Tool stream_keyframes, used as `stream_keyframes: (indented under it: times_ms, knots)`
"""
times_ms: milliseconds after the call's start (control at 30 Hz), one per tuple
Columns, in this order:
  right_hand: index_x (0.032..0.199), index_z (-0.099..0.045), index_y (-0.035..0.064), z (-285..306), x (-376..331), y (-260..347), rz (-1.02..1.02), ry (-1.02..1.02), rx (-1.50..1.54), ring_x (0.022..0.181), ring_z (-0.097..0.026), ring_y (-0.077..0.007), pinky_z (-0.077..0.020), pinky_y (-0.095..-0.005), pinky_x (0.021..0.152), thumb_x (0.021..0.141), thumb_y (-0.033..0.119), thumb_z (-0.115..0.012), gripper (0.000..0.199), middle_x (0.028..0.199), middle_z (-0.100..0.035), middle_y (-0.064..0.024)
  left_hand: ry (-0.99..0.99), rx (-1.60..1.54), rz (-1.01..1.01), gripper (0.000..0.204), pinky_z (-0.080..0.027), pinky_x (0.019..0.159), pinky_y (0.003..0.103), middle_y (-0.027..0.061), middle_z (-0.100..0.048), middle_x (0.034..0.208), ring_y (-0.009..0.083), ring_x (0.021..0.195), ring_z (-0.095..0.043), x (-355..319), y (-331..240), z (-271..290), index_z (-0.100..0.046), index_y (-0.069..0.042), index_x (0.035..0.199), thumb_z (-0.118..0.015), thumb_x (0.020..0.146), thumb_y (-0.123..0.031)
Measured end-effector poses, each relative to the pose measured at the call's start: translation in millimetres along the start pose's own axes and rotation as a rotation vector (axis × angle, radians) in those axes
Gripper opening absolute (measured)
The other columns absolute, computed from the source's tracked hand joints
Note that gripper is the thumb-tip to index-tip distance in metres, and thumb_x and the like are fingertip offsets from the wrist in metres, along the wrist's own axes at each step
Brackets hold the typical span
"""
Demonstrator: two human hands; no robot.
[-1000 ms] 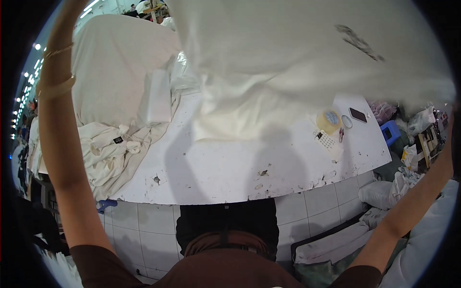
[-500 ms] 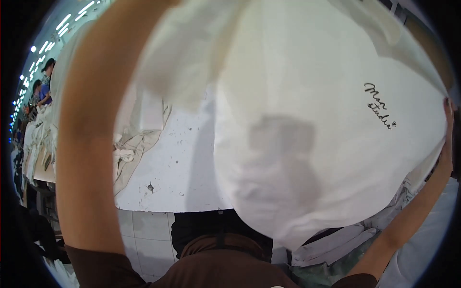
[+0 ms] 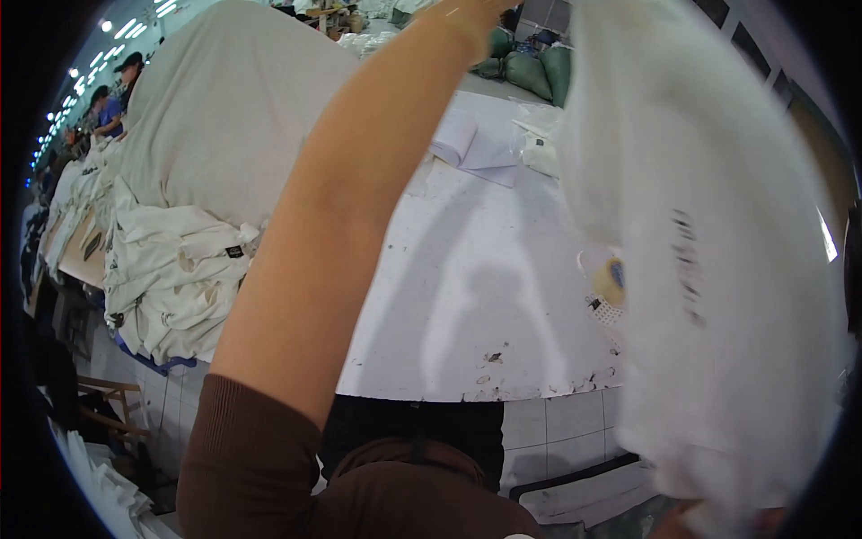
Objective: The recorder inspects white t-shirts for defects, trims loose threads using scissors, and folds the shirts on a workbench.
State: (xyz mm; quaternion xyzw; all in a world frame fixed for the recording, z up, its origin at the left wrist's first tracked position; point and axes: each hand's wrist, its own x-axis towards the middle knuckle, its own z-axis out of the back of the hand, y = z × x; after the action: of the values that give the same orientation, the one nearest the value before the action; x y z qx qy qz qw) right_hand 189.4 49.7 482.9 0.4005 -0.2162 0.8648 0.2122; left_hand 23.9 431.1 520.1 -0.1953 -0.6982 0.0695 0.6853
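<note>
A white garment (image 3: 718, 296) with dark lettering hangs blurred by motion across the right side of the view. My left arm reaches up and away across the table, and only part of my left hand (image 3: 492, 11) shows at the top edge. Its fingers are cut off, so its grip on the garment cannot be made out. At the bottom right, blurred patches of skin (image 3: 680, 521) show beside the garment's lower edge. Whether they are my right hand or arm is unclear, and no fingers can be made out there.
On the white table (image 3: 449, 332) are a roll of white paper (image 3: 454, 136), a clear bag with white cloth (image 3: 541, 148) and a yellowish tape roll (image 3: 611, 283). White garments (image 3: 171, 278) lie heaped at left before a beige draped mound (image 3: 233, 108). Green sacks (image 3: 527, 74) stand behind.
The garment has swung right and is now narrower, baring the table's middle. My left arm has moved right. My right hand, earlier at the garment's right edge, no longer shows there.
</note>
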Motion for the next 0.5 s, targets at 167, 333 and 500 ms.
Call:
stream_keyframes:
  times_ms: [167, 333, 500]
  knots:
    - [0.140, -0.035, 0.0053, -40, -122, -17, -0.542, 0.811, 1.184, 0.051, -0.055, -0.0228, -0.0451, -0.0326, 0.055, 0.086, 0.015, -0.054, 0.057, 0.072, -0.061, -0.0161, -0.140, 0.464, 0.523, 0.035, -0.047, 0.084, 0.028, 0.0072, -0.064, 0.103, 0.0140, 0.093, -0.058, -182, 0, 143, -0.060, 0.000, 0.114, -0.063, 0.084, -0.017]
    - [0.137, -0.027, -0.0040, -216, -167, 113, -0.387, 0.832, 1.492, 0.100, -0.055, -0.0415, -0.0430, -0.0451, 0.088, 0.084, 0.010, -0.055, 0.061, 0.107, -0.055, -0.0278, -0.353, 0.574, 1.157, 0.047, -0.043, 0.085, 0.030, 0.0014, -0.053, 0.108, 0.0126, 0.096, -0.050, -360, -80, 282, -0.049, -0.017, 0.131, -0.053, 0.084, -0.012]
    - [0.120, -0.056, 0.0028, -217, -227, 69, -0.539, 0.865, 1.616, 0.088, -0.060, -0.0240, -0.0477, -0.0361, 0.081, 0.086, 0.016, -0.059, 0.036, 0.098, -0.062, -0.0131, -0.254, 1.040, 1.159, 0.030, -0.042, 0.056, 0.023, 0.0012, -0.060, 0.078, 0.0092, 0.063, -0.052, -508, -187, 239, -0.059, -0.001, 0.112, -0.055, 0.084, -0.009]
